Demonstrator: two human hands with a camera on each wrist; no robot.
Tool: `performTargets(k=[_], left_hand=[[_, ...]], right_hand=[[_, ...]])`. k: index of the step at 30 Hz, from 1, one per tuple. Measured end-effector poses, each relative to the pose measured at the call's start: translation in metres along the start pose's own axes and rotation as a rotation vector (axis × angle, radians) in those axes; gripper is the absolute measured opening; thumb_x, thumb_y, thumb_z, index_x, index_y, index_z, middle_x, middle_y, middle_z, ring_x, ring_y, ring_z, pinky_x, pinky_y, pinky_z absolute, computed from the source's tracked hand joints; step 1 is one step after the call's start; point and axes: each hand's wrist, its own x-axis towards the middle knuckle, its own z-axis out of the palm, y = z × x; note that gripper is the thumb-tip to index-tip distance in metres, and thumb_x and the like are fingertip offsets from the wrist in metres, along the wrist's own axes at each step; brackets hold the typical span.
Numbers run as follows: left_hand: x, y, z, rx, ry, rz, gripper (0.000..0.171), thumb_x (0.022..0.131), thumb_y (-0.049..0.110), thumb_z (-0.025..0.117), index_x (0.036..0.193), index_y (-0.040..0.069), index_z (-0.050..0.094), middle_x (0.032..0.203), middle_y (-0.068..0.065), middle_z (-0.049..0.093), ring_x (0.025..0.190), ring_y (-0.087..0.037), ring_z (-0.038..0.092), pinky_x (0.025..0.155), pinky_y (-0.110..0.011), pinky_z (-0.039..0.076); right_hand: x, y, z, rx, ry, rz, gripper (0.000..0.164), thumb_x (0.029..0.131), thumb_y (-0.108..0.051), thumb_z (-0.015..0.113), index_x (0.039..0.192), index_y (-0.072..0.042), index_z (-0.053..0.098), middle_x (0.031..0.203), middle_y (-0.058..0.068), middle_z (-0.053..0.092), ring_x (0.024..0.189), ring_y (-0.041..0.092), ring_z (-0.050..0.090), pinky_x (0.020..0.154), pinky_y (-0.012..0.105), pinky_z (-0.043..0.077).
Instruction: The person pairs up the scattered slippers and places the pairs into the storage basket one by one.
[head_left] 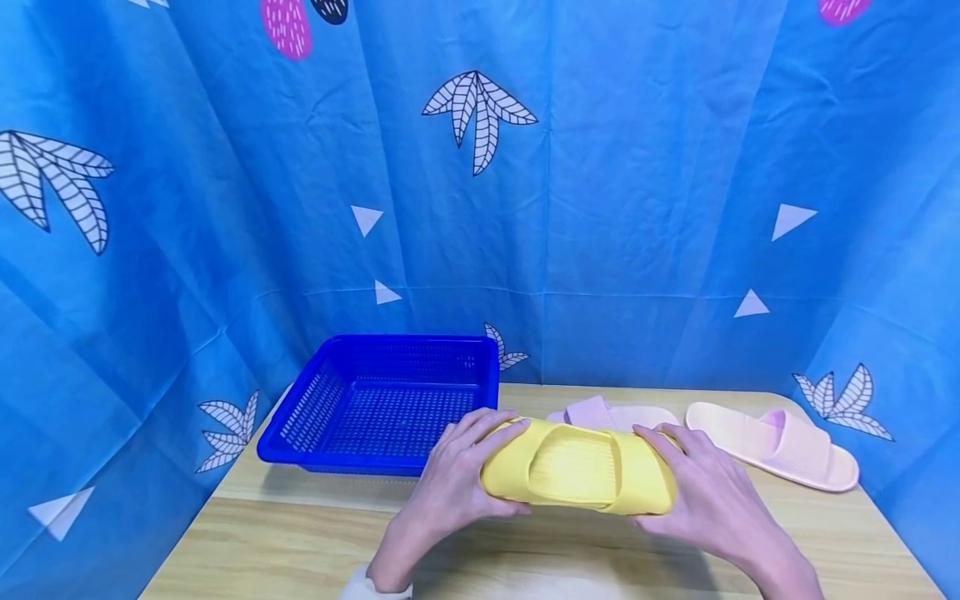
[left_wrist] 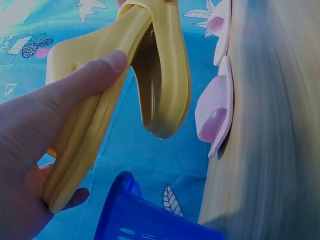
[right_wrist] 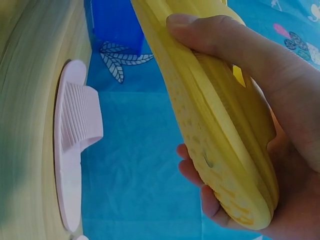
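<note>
A pair of yellow slippers (head_left: 641,475), pressed together, is held up over the table in both hands. My left hand (head_left: 457,479) grips the left end, its thumb (left_wrist: 107,65) lying along the soles' edges in the left wrist view. At the right end my right hand (head_left: 708,500) holds on, with the thumb on one side and fingertips (right_wrist: 212,202) round the other in the right wrist view. One strap (left_wrist: 172,95) stands out as an open loop. The slippers partly cover a pink slipper (head_left: 588,414) lying behind them.
A blue perforated basket (head_left: 375,462) stands at the table's back left, with nothing visible inside. Another pink slipper (head_left: 798,450) lies at the back right. Blue patterned cloth (head_left: 637,208) hangs behind and at both sides of the wooden table (head_left: 300,542).
</note>
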Motion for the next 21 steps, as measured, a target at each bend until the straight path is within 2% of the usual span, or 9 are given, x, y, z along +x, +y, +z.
performTargets(k=[6, 11, 17, 21], left_hand=[[-0.001, -0.004, 0.001, -0.007, 0.012, -0.002, 0.103, 0.055, 0.057, 0.098, 0.145, 0.028, 0.059, 0.144, 0.008, 0.057, 0.133, -0.017, 0.049, 0.098, -0.045, 0.049], [-0.002, -0.01, -0.003, -0.034, 0.025, -0.007, 0.101, 0.056, 0.057, 0.097, 0.144, 0.028, 0.059, 0.145, 0.01, 0.057, 0.134, -0.017, 0.049, 0.103, -0.048, 0.047], [-0.002, -0.014, -0.006, -0.022, 0.065, 0.058, 0.102, 0.056, 0.059, 0.096, 0.144, 0.024, 0.059, 0.143, 0.004, 0.059, 0.133, -0.022, 0.052, 0.101, -0.052, 0.048], [-0.004, -0.015, -0.008, -0.002, 0.054, 0.053, 0.101, 0.058, 0.063, 0.094, 0.145, 0.027, 0.058, 0.145, -0.002, 0.057, 0.133, -0.023, 0.052, 0.1, -0.051, 0.049]], right_hand=[[0.001, -0.004, 0.001, -0.015, -0.021, 0.007, 0.106, 0.045, -0.052, 0.097, 0.136, -0.013, 0.061, 0.119, 0.012, 0.062, 0.101, 0.033, 0.061, 0.067, 0.051, 0.052], [0.001, -0.005, 0.002, -0.009, -0.061, -0.036, 0.112, 0.047, -0.048, 0.099, 0.143, -0.009, 0.056, 0.126, 0.017, 0.058, 0.107, 0.038, 0.058, 0.076, 0.059, 0.052], [-0.001, -0.002, -0.002, 0.027, -0.077, -0.065, 0.121, 0.043, -0.038, 0.102, 0.148, -0.008, 0.05, 0.13, 0.014, 0.055, 0.105, 0.032, 0.058, 0.081, 0.052, 0.052], [-0.001, 0.002, -0.005, 0.044, -0.055, -0.082, 0.119, 0.044, -0.037, 0.101, 0.146, -0.005, 0.05, 0.13, 0.011, 0.057, 0.105, 0.028, 0.06, 0.081, 0.049, 0.053]])
